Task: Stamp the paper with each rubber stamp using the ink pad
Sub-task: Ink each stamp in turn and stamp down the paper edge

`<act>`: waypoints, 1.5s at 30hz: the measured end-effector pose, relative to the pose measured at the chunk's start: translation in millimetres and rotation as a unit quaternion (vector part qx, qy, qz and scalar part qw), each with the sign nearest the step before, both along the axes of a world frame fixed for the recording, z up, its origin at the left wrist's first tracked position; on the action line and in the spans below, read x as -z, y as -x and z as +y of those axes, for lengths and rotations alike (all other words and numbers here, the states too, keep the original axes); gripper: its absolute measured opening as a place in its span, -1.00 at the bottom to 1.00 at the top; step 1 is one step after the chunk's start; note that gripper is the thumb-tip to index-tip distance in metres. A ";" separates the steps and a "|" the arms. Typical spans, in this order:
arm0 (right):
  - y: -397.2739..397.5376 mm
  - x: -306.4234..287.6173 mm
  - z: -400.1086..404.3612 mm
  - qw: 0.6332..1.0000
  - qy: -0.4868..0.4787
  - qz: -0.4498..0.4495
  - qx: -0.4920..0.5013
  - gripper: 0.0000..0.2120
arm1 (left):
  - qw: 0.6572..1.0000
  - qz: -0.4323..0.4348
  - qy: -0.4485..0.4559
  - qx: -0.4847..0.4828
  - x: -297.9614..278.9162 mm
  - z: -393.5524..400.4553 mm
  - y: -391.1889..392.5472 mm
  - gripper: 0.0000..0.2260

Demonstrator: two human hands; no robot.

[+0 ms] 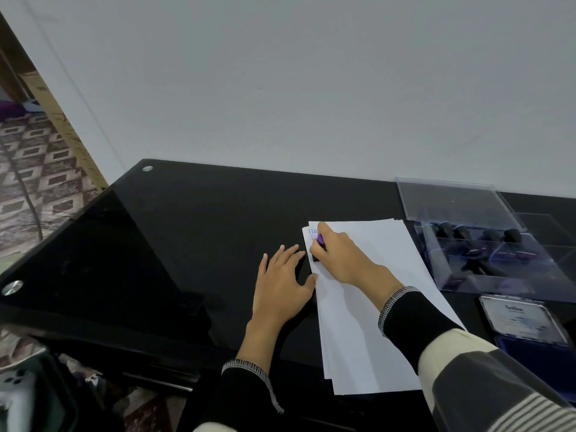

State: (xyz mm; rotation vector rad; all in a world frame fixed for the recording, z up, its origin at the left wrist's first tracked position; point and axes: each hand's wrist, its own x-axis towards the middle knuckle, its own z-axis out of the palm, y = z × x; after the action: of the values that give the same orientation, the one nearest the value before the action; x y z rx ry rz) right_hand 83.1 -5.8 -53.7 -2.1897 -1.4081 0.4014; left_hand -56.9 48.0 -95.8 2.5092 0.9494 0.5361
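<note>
A stack of white paper [367,307] lies on the black glass table [187,232]. Blue stamped lettering [311,232] shows at its far left corner. My right hand [339,255] grips a rubber stamp [319,244] with a purple band and holds it down on the paper just below that lettering. My left hand [282,285] rests flat on the table beside the paper's left edge, its thumb touching the sheet. An open blue ink pad [530,328] sits at the right edge, with its lid up.
A clear plastic box [486,244] holding several black-handled stamps stands to the right of the paper, its lid raised behind it. A white wall runs behind the table. The table's left corner drops off to a patterned floor. A white controller [14,388] lies at the lower left.
</note>
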 end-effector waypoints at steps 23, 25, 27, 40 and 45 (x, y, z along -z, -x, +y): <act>0.4 4.9 -1.8 1.000 -0.014 0.010 0.009 -0.89 | 1.000 -0.002 -0.007 0.000 1.3 0.3 0.0 -0.51; -0.6 5.3 -0.6 1.000 -0.015 0.012 0.009 -0.89 | 1.000 0.001 -0.007 0.000 1.6 0.4 0.1 -0.51; -2.8 3.6 2.0 1.000 -0.010 0.017 0.007 -0.90 | 1.000 0.003 -0.007 0.001 1.6 0.3 0.2 -0.51; -1.3 4.8 -0.3 1.000 -0.020 0.018 0.009 -0.89 | 1.000 0.004 -0.008 -0.002 1.4 0.7 -0.2 -0.51; -0.7 3.7 0.4 1.000 -0.015 0.011 0.014 -0.90 | 1.000 0.006 -0.005 0.000 1.0 0.3 -0.2 -0.51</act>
State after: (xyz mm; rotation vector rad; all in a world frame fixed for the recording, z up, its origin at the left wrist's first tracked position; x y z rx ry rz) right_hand 83.8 -5.4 -57.4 -2.1711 -1.3629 0.3898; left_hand -56.7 48.3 -96.8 2.5234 0.9542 0.5264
